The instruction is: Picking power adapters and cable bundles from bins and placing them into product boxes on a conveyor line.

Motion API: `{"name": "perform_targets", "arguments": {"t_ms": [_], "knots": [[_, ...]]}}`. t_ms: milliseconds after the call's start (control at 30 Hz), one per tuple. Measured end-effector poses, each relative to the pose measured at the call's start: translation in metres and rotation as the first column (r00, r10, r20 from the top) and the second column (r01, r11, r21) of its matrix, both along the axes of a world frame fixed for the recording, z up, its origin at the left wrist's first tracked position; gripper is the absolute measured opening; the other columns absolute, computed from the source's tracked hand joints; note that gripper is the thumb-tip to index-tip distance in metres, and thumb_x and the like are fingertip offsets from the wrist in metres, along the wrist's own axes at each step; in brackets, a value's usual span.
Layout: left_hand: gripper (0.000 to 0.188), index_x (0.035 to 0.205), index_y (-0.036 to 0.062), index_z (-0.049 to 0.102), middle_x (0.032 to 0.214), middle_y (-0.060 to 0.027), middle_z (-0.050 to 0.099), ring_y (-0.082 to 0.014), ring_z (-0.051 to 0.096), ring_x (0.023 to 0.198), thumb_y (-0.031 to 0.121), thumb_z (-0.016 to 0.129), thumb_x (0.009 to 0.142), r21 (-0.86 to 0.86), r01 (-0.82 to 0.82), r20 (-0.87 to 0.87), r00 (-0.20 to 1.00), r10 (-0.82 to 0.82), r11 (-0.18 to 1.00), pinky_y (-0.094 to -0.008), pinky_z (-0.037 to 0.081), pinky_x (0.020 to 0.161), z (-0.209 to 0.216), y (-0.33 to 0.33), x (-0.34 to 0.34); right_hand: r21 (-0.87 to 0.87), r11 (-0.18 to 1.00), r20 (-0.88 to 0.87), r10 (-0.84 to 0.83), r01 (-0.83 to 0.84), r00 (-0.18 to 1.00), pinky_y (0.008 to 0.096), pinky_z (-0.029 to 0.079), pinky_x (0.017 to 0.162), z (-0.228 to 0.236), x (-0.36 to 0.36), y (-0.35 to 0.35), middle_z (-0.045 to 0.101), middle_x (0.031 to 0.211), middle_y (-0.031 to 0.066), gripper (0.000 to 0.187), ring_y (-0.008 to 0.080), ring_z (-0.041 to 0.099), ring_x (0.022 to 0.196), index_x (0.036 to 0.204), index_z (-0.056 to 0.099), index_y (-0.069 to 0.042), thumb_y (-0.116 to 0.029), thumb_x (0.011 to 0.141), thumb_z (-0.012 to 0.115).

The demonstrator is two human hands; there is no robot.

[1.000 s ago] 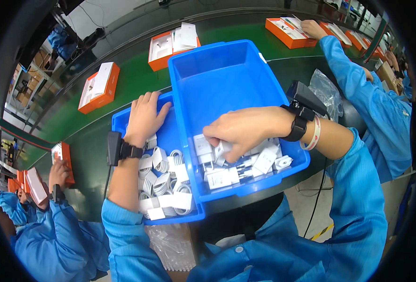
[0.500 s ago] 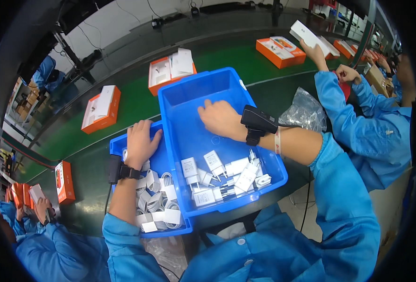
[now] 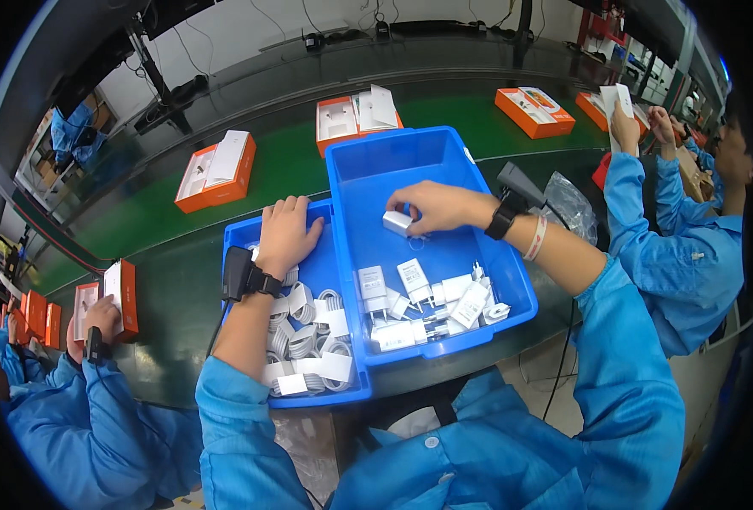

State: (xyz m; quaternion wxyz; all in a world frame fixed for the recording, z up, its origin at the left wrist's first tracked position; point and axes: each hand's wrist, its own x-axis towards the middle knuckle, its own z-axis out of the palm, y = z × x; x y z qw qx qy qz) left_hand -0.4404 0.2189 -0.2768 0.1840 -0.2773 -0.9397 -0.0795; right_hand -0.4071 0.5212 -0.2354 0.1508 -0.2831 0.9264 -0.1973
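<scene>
Right hand (image 3: 434, 208): fingers pinched on one white charger (image 3: 397, 223), held over the bare middle of the right bin (image 3: 397, 170). Any prongs on it can't be made out. Left hand (image 3: 289, 238): palm down, fingers extended, thumb apart, over the far part of the left bin (image 3: 326, 246); no held item visible, palm hidden.

Progress, judged from the layout: one charger is separated from the rest; the other chargers (image 3: 468, 303) lie loose and crossed at the right bin's near end. Cables (image 3: 310, 338), coiled and banded in white, fill much of the left bin; none seen in either hand. Contents of the open orange boxes beyond are too small to confirm.

Surroundings: bins side by side on the dark desk (image 3: 176, 280). Past them, on a green strip (image 3: 284, 174), stand a left box (image 3: 215, 174), a middle box (image 3: 355, 119) and a right box (image 3: 534, 115). Clear bag (image 3: 571, 206) right of the bins. Co-workers both sides; the left one's hand (image 3: 102, 317) is at another box.

Obstructions: right bin's far wall stands between charger and middle box; its left wall separates the hands.
</scene>
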Motion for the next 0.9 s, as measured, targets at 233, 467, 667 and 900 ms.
{"name": "perform_targets", "arguments": {"t_ms": [233, 467, 667, 900], "knots": [[0.040, 0.117, 0.0016, 0.060, 0.109, -0.0134, 0.064, -0.0302, 0.058, 0.107, 0.029, 0.066, 0.088, -0.020, -0.024, -0.026, 0.999, 0.023, 1.000, -0.0437, 0.041, 0.096, -0.002, -0.005, -0.001, 0.250, 0.968, -0.519, 0.150, -0.018, 0.842, 0.0429, 0.056, 0.068, -0.020, 0.042, -0.057, 0.065, 0.097, 0.0215, 0.023, 0.0350, 0.070, 0.078, 0.104, 0.060, 0.000, -0.011, 0.085, 0.064], [0.040, 0.117, 0.0012, 0.060, 0.111, -0.0134, 0.063, -0.0296, 0.057, 0.109, 0.029, 0.066, 0.088, -0.016, -0.036, 0.013, 0.999, 0.036, 0.999, -0.0433, 0.040, 0.097, -0.004, 0.000, -0.004, 0.297, 0.953, -0.350, 0.169, -0.062, 0.921, 0.0449, 0.057, 0.071, 0.013, 0.015, -0.051, 0.066, 0.105, 0.0184, 0.019, 0.0338, 0.070, 0.083, 0.105, 0.062, -0.002, -0.007, 0.087, 0.058], [0.040, 0.114, 0.0018, 0.061, 0.111, -0.0131, 0.063, -0.0292, 0.057, 0.110, 0.029, 0.068, 0.087, 0.008, -0.043, -0.015, 0.999, 0.043, 0.999, -0.0445, 0.040, 0.097, -0.009, -0.004, -0.003, 0.421, 0.772, -0.256, 0.605, -0.476, 0.754, 0.0440, 0.057, 0.079, 0.007, -0.023, -0.064, 0.065, 0.103, 0.0105, 0.020, 0.0300, 0.065, 0.105, 0.103, 0.064, -0.005, -0.006, 0.083, 0.061], [0.037, 0.111, 0.0018, 0.061, 0.105, -0.0134, 0.062, -0.0296, 0.058, 0.105, 0.029, 0.068, 0.087, 0.043, -0.022, -0.074, 0.997, 0.026, 0.999, -0.0428, 0.041, 0.093, -0.013, -0.004, -0.005, 0.528, 0.730, -0.248, 0.622, -0.435, 0.743, 0.0440, 0.056, 0.079, 0.017, -0.045, -0.056, 0.065, 0.097, 0.0138, 0.045, 0.0326, 0.065, 0.093, 0.098, 0.064, -0.001, -0.032, 0.068, 0.079]]}}
